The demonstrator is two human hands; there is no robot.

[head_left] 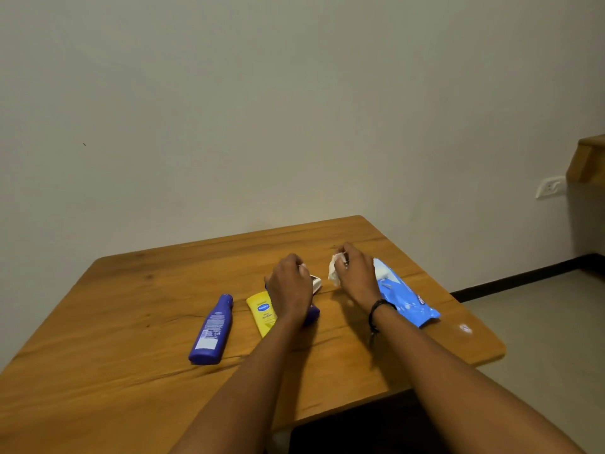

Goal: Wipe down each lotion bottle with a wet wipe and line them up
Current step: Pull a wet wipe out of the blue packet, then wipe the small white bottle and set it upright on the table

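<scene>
A dark blue lotion bottle (212,329) lies on its side on the wooden table (114,322). To its right lies a yellow lotion tube (262,314). My left hand (289,286) covers a third bottle (312,313) with a white cap (316,283), fingers curled over it. My right hand (355,273) pinches a crumpled white wet wipe (335,271) just right of that cap. The blue wet-wipe pack (404,298) lies behind my right wrist.
The table stands against a plain wall (294,109), its right edge near open floor (540,322). A small shiny spot (465,328) sits near the table's right corner. A wall socket (550,187) and a wooden ledge (589,158) are at far right.
</scene>
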